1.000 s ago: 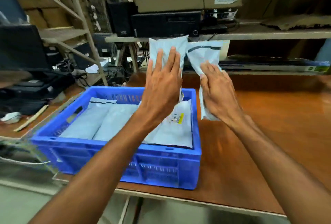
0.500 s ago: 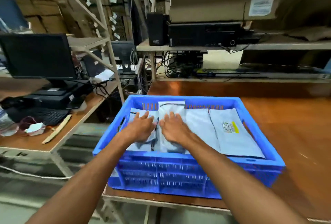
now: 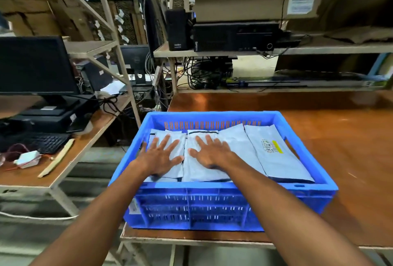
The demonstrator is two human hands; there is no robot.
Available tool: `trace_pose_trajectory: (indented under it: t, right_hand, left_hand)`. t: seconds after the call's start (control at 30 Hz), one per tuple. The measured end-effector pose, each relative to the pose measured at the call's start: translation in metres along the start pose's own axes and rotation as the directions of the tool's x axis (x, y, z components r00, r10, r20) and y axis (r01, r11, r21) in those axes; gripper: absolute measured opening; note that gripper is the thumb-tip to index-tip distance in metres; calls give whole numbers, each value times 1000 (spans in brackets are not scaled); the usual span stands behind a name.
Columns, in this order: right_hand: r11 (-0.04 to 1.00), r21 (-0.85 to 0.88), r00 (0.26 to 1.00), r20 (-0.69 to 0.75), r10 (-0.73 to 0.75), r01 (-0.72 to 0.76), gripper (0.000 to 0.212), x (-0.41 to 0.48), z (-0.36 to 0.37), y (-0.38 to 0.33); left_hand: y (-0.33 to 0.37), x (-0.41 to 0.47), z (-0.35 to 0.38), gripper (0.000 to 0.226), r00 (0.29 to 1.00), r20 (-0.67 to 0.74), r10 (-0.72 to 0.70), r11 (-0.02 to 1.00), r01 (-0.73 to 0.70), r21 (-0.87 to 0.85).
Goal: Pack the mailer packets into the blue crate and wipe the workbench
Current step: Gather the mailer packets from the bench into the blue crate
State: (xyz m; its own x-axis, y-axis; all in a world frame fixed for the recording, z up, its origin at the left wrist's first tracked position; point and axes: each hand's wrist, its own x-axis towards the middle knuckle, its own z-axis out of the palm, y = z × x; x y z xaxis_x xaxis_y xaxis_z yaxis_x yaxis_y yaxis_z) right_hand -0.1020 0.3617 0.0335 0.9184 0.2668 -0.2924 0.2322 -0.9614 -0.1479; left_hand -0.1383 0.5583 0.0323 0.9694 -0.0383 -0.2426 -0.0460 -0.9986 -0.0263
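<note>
Fingers [image 3: 163, 144] have spread since the earlier frame: left grip [image 3: 158, 157] and right grip [image 3: 212, 155], flat, grasping nothing, press mailer packets [image 3: 197, 172] directly beneath, long axes pointing away.

Open workbench [image 3: 344, 148] right of blue crate [image 3: 212, 188], crate walls around mailer packets [image 3: 285, 163], shelf [image 3: 276, 90] behind

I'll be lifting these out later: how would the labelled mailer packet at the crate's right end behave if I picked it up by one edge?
Probably floppy: the labelled mailer packet is a thin grey bag lying nearly flat, overlapping its neighbour in the blue crate. Likely light, since it shows little bulge. Its smooth film may slide in a pinch.
</note>
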Motion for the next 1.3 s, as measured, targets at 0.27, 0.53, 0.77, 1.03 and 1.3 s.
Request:
trace_pose_trajectory:
  t: [0.27, 0.53, 0.77, 1.03, 1.3]
  right_hand:
    - [994, 82, 795, -607, -13, 78, 37, -34, -61, 69]
    - [835, 458, 818, -321, 477, -306, 62, -62, -59, 206]
    - [642, 762, 886, -242, 395, -79, 61, -67, -38, 222]
    - [676, 732, 884, -261, 387, -80, 66, -85, -42, 214]
    - [629, 756, 772, -288, 566, -180, 68, -173, -52, 286]
  left_hand:
    - [-31, 1, -22, 72, 906, -408, -115, 991, 77, -109]
    - [-56, 7, -31, 67, 919, -233, -318, 853, 170, -493]
    - [-66, 3, -23, 60, 913, -190, -361, 709, 137, -692]
    - [-68, 4, -16, 72, 941, -146, -306, 554, 51, -831]
    - [20, 35, -58, 70, 967, -226, -120, 506, -136, -852]
